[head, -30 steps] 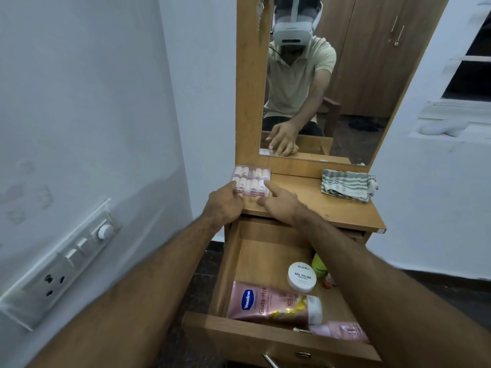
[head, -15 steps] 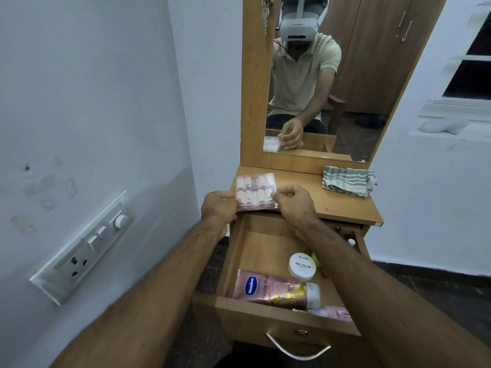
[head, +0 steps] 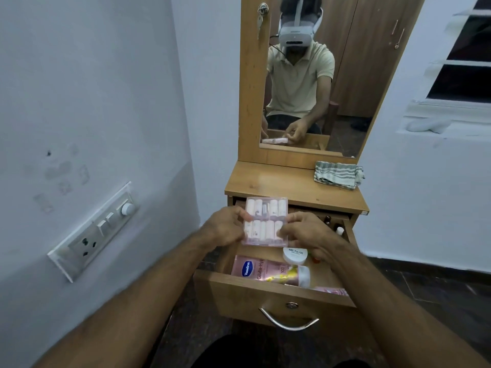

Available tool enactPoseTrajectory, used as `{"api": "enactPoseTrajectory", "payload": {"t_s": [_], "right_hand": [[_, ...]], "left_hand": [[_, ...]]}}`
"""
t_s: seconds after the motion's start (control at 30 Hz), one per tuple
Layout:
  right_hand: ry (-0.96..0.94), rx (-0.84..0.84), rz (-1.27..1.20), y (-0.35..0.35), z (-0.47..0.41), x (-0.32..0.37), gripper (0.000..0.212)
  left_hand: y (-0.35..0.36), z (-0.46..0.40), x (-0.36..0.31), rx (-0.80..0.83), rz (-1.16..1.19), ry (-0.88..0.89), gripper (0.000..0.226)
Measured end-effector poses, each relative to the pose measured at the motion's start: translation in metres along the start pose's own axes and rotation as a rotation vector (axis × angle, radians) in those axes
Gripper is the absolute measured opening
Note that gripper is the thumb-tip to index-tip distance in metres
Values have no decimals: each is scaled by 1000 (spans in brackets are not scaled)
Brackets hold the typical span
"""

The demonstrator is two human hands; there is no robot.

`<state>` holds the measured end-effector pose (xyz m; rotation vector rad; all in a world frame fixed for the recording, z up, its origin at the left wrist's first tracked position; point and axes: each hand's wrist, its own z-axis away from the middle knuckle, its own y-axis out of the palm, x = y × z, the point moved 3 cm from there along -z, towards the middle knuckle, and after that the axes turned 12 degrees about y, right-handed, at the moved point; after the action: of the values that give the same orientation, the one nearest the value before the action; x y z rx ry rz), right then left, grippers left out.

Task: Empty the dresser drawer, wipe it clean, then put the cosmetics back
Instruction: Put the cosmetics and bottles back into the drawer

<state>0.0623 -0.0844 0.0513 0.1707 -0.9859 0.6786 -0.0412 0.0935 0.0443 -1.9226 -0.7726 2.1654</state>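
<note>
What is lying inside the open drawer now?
A pink lotion tube and a white nail polish jar lie inside the drawer. The held clear box and both hands cover the rest.

The wooden drawer stood pulled open under the dresser top, its curved metal handle facing forward. A clear flat case of pale pink tubes in two rows was held level above it, pinched at both sides. Inside lay a pink lotion tube on its side, with a white nail polish jar just behind it.
</note>
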Motion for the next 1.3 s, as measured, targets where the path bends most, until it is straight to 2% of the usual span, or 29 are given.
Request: {"api": "enactPoseTrajectory", "payload": {"t_s": [0.1, 0.23, 0.3, 0.4, 0.53, 0.77, 0.83, 0.97, 1.17, 1.3], "right_hand": [[5, -79, 96, 0, -11, -9, 23], [42, -119, 102, 5, -31, -16, 23], [65, -117, 84, 10, -42, -20, 27], [94, -119, 77, 17, -56, -25, 35], [143, -95, 58, 26, -67, -30, 45], [139, -200, 151, 36, -73, -33, 34], [110, -242, 233, 38, -73, -33, 25], [92, -335, 424, 38, -73, -35, 24], [75, -329, 470, 39, -73, -34, 21], [63, -307, 397, 31, -70, -30, 24]], "left_hand": [[13, -5, 1, 64, -287, 66, 43], [19, -12, -1, 149, -801, 146, 48], [21, -14, 1, 185, -916, 171, 53], [25, -18, 7, 231, -975, 164, 63], [27, -22, 14, 270, -1050, 158, 64], [27, -28, 22, 320, -1110, 139, 61], [26, -30, 22, 324, -1131, 132, 59], [30, -30, 18, 325, -1154, 121, 59], [32, -30, 20, 319, -1146, 90, 53], [33, -27, 18, 341, -1134, 68, 53]]}}
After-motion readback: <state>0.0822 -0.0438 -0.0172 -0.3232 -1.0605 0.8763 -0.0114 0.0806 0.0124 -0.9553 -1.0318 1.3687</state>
